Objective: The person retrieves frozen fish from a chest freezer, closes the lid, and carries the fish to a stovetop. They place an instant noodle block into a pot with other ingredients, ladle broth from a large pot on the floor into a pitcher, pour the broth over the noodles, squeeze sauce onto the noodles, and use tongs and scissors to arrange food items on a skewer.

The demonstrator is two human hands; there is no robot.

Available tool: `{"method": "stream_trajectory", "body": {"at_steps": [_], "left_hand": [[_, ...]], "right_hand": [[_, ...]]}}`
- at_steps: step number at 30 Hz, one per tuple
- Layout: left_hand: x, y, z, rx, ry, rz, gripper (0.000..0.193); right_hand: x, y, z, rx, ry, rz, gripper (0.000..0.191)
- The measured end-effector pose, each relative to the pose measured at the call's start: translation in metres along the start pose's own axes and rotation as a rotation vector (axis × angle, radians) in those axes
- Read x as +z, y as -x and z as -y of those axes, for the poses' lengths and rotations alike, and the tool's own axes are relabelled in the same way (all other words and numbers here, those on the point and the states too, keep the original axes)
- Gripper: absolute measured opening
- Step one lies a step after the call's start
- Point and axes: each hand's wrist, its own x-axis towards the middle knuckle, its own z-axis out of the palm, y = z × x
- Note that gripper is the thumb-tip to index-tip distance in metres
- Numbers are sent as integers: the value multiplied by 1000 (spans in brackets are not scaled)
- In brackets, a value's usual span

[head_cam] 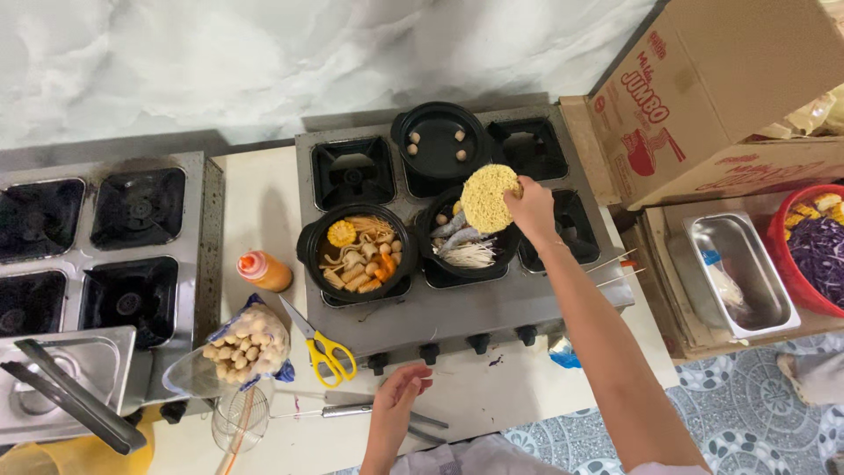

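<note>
Right hand: closed on a round noodle block, held over the middle pot by its 2 o'clock rim.
Left hand: rested on the counter at 6 o'clock, fingers curled loosely, nothing held.
Risk: the block is pinched at one edge only, so it can be broken or dropped beside the pot; broth may be splashed.
Around: a filled pot at 9 o'clock, a pot with balls at 12 o'clock.
In the way: yellow scissors and tongs near the left hand.
</note>
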Motion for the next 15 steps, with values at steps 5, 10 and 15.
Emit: {"method": "stream_trajectory", "body": {"at_steps": [5, 10, 15], "left_hand": [[14, 3, -4, -75, -42, -59, 30], [26, -1, -10, -25, -63, -44, 30], [32, -2, -6, -40, -76, -63, 29]], "right_hand": [[-21, -9, -9, 228, 5, 349, 29], [-30, -8, -20, 190, -142, 298, 32], [-20, 8, -22, 389, -583, 502, 33]]}}
